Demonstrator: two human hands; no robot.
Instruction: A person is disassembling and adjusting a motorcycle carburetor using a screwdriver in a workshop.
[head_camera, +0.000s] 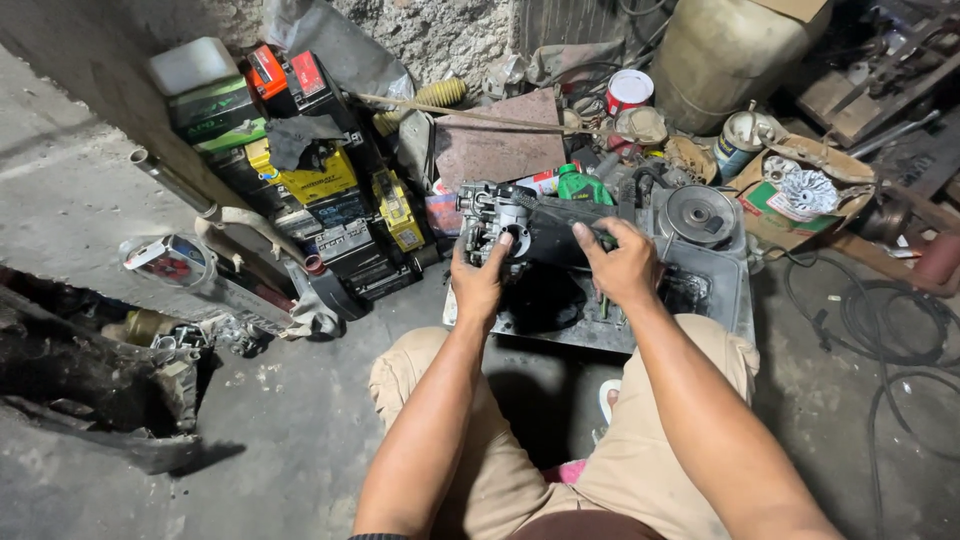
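Note:
My left hand (480, 282) grips the left end of a grey metal engine part (497, 222), thumb up against its housing. Across from it, my right hand (620, 265) holds the black part (558, 232) fixed to the same assembly. Both hands keep the assembly above a dirty grey metal tray (725, 290) on the floor. A round metal pulley (697, 213) lies at the tray's far right. My knees in tan trousers show below the tray.
A stack of old batteries (300, 150) leans on the wall at left. A beige plastic drum (725, 50), cans, a green bottle (583, 186) and a cardboard box of parts (800, 195) crowd the back. Black cables (880, 330) coil at right. A metal pipe (175, 182) lies left.

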